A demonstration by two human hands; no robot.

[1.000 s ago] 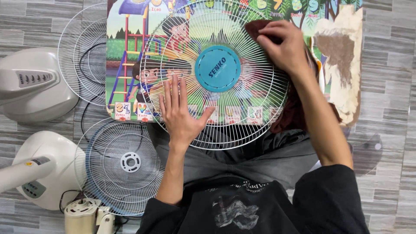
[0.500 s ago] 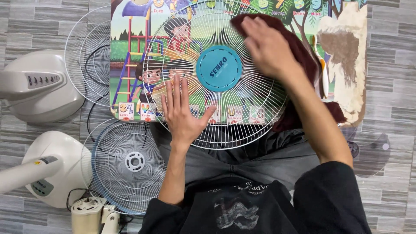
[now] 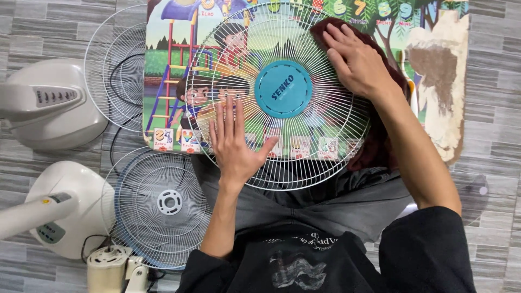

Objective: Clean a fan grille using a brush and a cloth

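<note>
Fan grille, white wire with one round teal hub label at centre, lying over the lap and the near edge of a colourful picture mat on the floor. Left hand: fingers spread flat on grille. Right hand: fingers flat, pressing dark red cloth onto grille. Two fan bases at left.
</note>
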